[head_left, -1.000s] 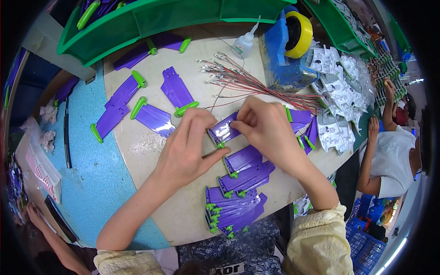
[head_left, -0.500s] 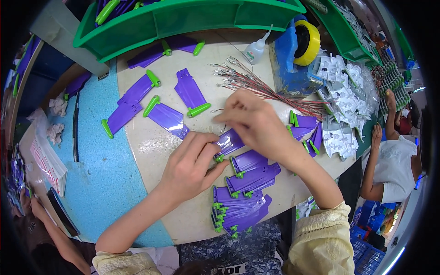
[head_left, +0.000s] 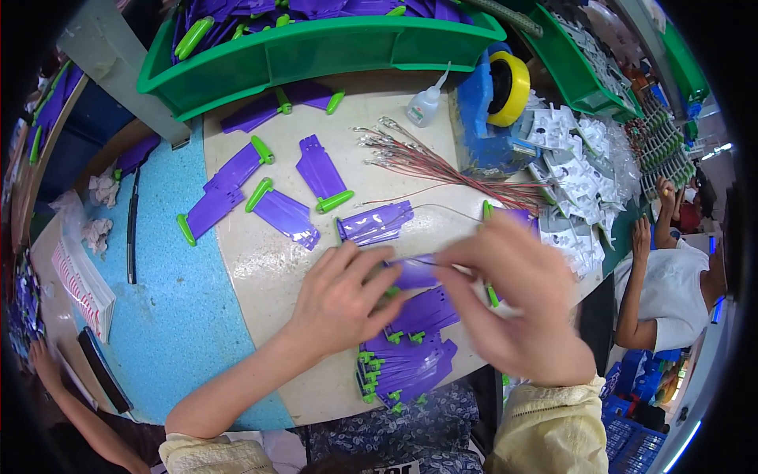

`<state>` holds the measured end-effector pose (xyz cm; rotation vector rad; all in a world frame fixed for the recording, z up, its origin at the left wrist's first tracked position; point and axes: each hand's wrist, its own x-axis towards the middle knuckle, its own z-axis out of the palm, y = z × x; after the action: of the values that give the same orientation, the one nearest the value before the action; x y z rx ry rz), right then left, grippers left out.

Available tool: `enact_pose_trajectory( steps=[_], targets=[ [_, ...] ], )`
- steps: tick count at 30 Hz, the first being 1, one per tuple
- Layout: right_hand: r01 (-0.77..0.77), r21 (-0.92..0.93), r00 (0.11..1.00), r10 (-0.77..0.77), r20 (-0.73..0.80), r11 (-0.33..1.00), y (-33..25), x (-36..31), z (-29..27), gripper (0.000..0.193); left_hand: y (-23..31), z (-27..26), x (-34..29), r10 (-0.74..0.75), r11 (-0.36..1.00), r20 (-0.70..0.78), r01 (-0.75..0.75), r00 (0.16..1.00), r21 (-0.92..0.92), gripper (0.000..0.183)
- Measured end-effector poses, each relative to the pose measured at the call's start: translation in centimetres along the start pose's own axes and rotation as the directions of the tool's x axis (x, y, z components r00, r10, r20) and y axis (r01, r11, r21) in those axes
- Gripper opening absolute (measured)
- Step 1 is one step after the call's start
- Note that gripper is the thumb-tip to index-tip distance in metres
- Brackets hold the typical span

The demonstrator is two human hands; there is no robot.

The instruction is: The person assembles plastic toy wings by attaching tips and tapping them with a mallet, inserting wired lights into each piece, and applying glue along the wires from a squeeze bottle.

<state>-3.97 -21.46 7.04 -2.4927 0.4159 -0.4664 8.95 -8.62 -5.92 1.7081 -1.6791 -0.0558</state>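
Observation:
My left hand (head_left: pixel 339 296) is closed on the green-tipped end of a purple plastic wing piece (head_left: pixel 416 273). Blurred by motion, my right hand (head_left: pixel 517 296) pinches at the piece's other end; what its fingertips hold cannot be made out. Just beyond my hands lies another purple wing (head_left: pixel 377 224), with a thin wire across it. Nearer me, a fanned stack of purple wings with green ends (head_left: pixel 407 367) is partly covered by my hands. Several more lie to the left, among them a wing (head_left: pixel 284 215) and a wing (head_left: pixel 320 170).
A bundle of thin red and dark wires (head_left: pixel 450 172) spreads at the back beside a white dropper bottle (head_left: pixel 426 104). Yellow tape (head_left: pixel 517 88) sits in a blue dispenser. White moulded parts (head_left: pixel 564 174) pile up on the right. A green bin (head_left: pixel 316 55) of wings borders the far side.
My right hand has moved right and toward me, while my left shifted slightly right. The wing formerly between them now lies beyond them, and another wing is in my left hand.

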Motion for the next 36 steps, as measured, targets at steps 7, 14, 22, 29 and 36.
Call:
enact_pose_trajectory(
  steps=[7, 14, 22, 29, 36],
  targets=[
    [-0.060, 0.085, 0.993, 0.050, 0.110, 0.995, 6.7, -1.0, 7.0, 0.006, -0.6, 0.3, 0.9, -0.161, 0.925, 0.084, 0.179, 0.983, -0.334, 0.059],
    [-0.218, 0.309, 0.957, 0.141, 0.253, 0.926, 6.8, -1.9, 6.6, 0.011, -1.6, 0.7, 0.5, -0.232, 0.881, -0.018, 0.202, 0.973, -0.427, 0.061],
    [-0.340, 0.305, 0.916, 0.239, 0.323, 0.890, 7.1, 0.4, 5.4, 0.007, -1.7, 0.8, 0.7, -0.242, 0.866, 0.030, 0.230, 0.970, -0.445, 0.057],
    [-0.229, 0.287, 0.953, 0.154, 0.262, 0.930, 7.3, 0.3, 6.9, 0.009, -1.8, 0.9, 1.0, -0.232, 0.874, 0.001, 0.209, 0.973, -0.439, 0.054],
    [-0.288, 0.392, 0.948, 0.202, 0.247, 0.874, 7.5, -2.0, 6.8, 0.022, -1.9, 0.8, 0.9, -0.209, 0.884, -0.003, 0.188, 0.978, -0.429, 0.049]
  ],
)
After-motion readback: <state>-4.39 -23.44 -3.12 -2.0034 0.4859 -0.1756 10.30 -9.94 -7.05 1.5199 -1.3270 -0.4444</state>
